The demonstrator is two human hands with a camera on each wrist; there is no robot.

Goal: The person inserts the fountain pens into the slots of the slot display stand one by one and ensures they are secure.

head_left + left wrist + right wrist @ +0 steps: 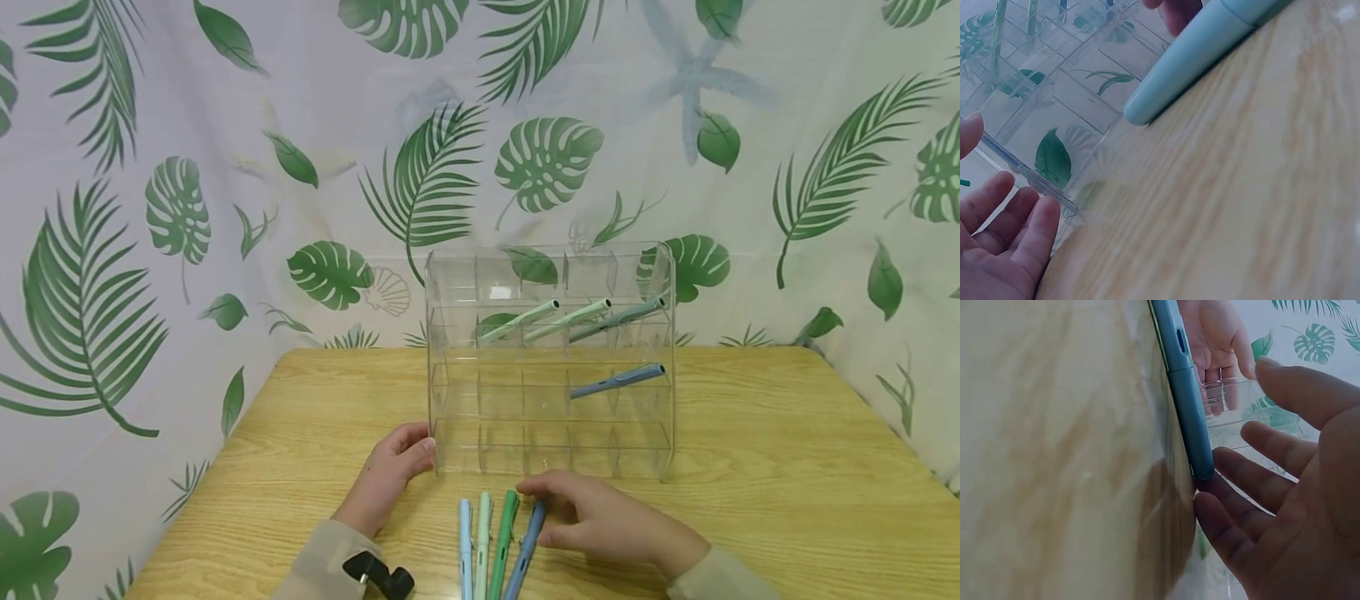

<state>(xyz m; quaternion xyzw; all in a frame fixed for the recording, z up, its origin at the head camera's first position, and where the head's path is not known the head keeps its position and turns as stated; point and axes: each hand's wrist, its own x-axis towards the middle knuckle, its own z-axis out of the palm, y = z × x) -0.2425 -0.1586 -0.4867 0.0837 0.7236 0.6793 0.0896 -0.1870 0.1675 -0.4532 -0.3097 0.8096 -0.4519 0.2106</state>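
Note:
A clear acrylic pen rack [501, 433] with tiers of small compartments stands upright on the table. My left hand [392, 471] holds its left side edge, thumb in front and fingers behind. In front of the rack lie a light blue pen [466, 542], a pale green pen [483, 533], a green pen [506, 533] and a blue pen [527, 546], side by side. My right hand [600, 517] is at the capped end of the blue pen, thumb and fingers spread around it. In the right wrist view, the fingertips [1207, 503] are right at the pen's end, loosely bent.
Upper compartments hold two pale green pens [576, 318] and a grey-green pen [621, 318]; a blue pen [618, 380] lies lower at the right. The wooden table [765, 433] meets a leaf-printed cloth [225, 167] behind. A black clamp [378, 575] is on my left wrist.

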